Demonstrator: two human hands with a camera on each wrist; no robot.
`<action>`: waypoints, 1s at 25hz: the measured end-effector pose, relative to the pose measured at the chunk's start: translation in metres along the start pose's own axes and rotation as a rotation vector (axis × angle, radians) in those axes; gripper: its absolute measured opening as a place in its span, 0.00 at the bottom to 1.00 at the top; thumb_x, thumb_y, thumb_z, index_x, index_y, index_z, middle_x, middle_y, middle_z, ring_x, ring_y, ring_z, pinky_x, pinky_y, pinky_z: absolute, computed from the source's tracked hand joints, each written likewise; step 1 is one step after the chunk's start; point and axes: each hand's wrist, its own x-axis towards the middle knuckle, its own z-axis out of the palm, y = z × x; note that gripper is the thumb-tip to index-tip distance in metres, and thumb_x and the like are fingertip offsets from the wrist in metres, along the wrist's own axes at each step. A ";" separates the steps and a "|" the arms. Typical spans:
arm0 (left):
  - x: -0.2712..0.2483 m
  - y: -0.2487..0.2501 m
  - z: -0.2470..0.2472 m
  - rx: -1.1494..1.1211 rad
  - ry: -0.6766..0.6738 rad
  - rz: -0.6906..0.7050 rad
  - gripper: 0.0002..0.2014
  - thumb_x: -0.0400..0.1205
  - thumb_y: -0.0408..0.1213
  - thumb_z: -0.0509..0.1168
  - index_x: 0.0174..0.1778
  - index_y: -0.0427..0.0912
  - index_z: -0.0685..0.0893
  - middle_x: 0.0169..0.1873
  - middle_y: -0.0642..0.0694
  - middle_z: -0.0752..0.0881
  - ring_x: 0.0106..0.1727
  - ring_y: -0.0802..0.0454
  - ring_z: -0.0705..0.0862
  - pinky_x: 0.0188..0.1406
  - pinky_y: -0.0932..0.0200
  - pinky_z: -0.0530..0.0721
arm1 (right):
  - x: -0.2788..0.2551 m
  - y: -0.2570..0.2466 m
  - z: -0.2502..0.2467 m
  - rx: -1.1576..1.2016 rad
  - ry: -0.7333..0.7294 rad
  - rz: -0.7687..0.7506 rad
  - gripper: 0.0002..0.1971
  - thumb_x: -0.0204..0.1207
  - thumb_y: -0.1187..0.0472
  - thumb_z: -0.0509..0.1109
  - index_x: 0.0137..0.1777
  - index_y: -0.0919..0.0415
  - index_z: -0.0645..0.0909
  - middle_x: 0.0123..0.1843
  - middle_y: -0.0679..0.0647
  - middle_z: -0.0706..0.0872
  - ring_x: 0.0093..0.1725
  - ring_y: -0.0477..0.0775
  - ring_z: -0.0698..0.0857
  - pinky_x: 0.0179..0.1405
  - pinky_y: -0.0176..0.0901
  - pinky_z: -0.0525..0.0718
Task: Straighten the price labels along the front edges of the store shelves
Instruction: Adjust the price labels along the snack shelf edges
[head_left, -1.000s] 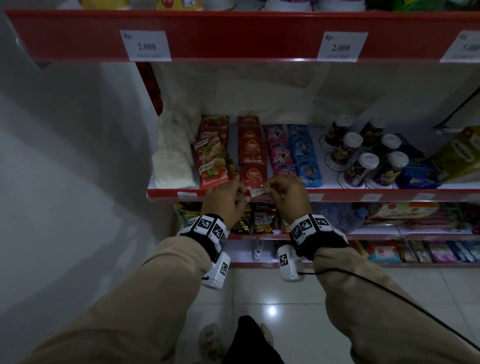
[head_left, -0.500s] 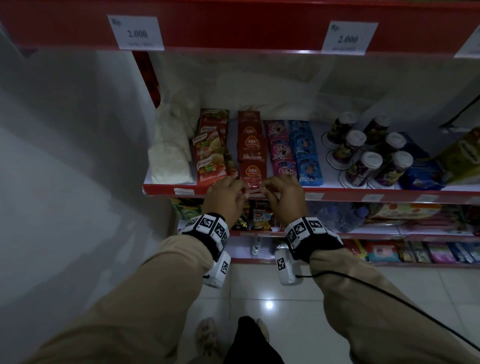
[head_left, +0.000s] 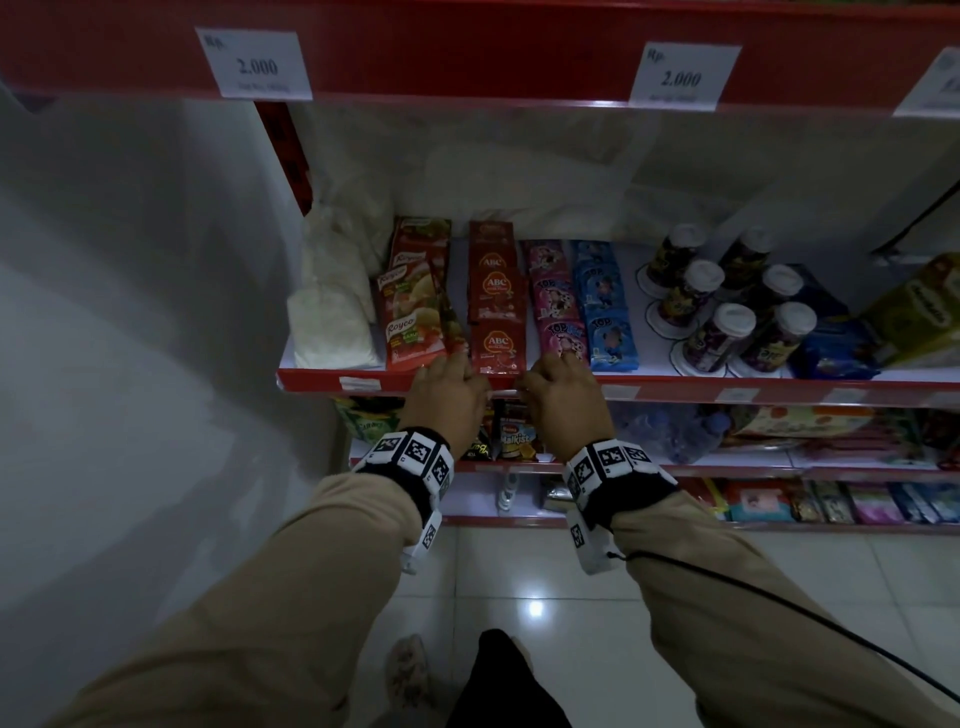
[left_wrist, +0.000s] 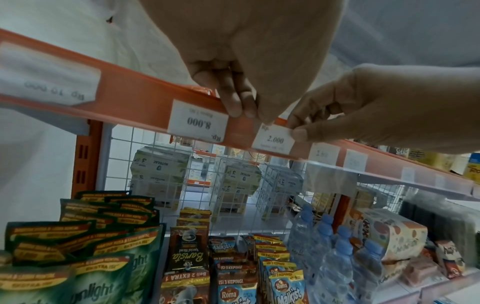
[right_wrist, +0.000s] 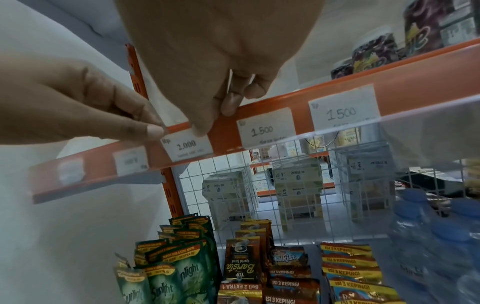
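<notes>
A small white price label reading 2.000 (left_wrist: 274, 139) (right_wrist: 187, 146) sits on the red front strip of the middle shelf (head_left: 675, 387), roughly in line with it. My left hand (head_left: 470, 382) pinches its top left corner (right_wrist: 155, 129). My right hand (head_left: 535, 384) pinches its top right corner (left_wrist: 297, 131). In the head view only a sliver of the label (head_left: 503, 391) shows between the hands. Left of it, an 8.000 label (left_wrist: 198, 121) sits upside down in the strip. Two 1.500 labels (right_wrist: 265, 129) follow on the right.
Sachets (head_left: 496, 312) and lidded cups (head_left: 727, 317) stand on the shelf just behind my hands. The upper shelf's red strip (head_left: 467, 62) carries larger 2.000 labels. Below are snack packs (left_wrist: 280, 288) and water bottles (left_wrist: 337, 246). A white wall (head_left: 130, 312) closes the left side.
Both hands have moved in against the shelf strip. The label, held just off the edge before, now lies against the strip and is mostly hidden between them in the head view.
</notes>
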 end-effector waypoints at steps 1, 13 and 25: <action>0.000 0.000 0.000 0.001 -0.005 0.007 0.12 0.83 0.42 0.60 0.54 0.42 0.86 0.51 0.43 0.78 0.54 0.43 0.75 0.52 0.50 0.72 | 0.000 0.000 0.000 -0.001 0.005 -0.003 0.05 0.69 0.67 0.73 0.44 0.62 0.86 0.44 0.61 0.83 0.47 0.64 0.80 0.41 0.53 0.79; 0.002 0.000 -0.003 0.013 -0.056 0.013 0.10 0.83 0.37 0.60 0.57 0.42 0.83 0.56 0.42 0.79 0.58 0.43 0.74 0.55 0.50 0.72 | -0.001 -0.003 0.000 -0.049 -0.087 0.040 0.08 0.74 0.65 0.69 0.51 0.61 0.85 0.50 0.60 0.84 0.52 0.64 0.78 0.43 0.54 0.80; -0.007 -0.016 -0.013 0.031 -0.056 0.109 0.17 0.81 0.33 0.58 0.66 0.45 0.80 0.61 0.43 0.78 0.62 0.43 0.73 0.58 0.50 0.71 | -0.008 -0.023 -0.006 0.007 -0.025 0.085 0.12 0.73 0.63 0.69 0.56 0.63 0.83 0.56 0.63 0.83 0.55 0.66 0.77 0.50 0.55 0.77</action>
